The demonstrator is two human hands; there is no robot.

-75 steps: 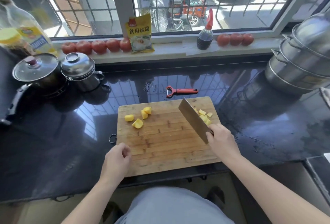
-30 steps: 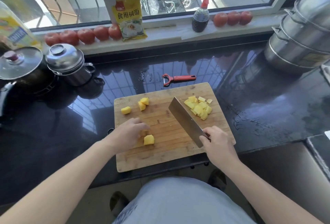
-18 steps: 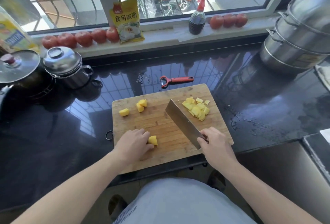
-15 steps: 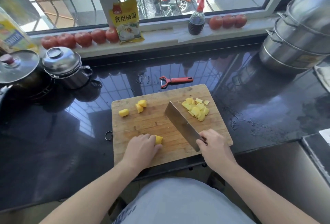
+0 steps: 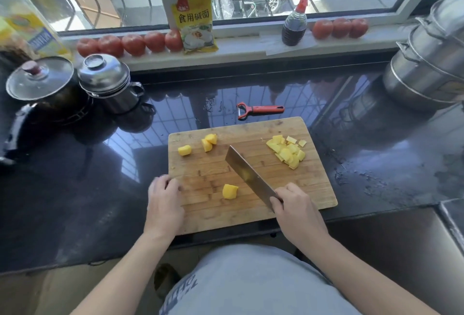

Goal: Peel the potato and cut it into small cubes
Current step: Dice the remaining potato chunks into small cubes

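Right hand [image 5: 296, 208] clenched (left hand [image 5: 164, 205] loosely curled)

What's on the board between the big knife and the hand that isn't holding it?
In the head view, one potato chunk lies alone on the cutting board, between the cleaver and the left hand; neither touches it.

The potato pieces [image 5: 230, 191] at centre frame are bright yellow on a tan, darker-streaked wooden cutting board [image 5: 313, 184]. The cleaver [image 5: 247, 176] blade is dull grey steel. Above the board, the peeler [image 5: 261, 109] is red-orange on a glossy black countertop [image 5: 75, 189]. Along the top, 8 red tomatoes [image 5: 133, 44] flank a yellow packet [image 5: 194, 22] with dark lettering.
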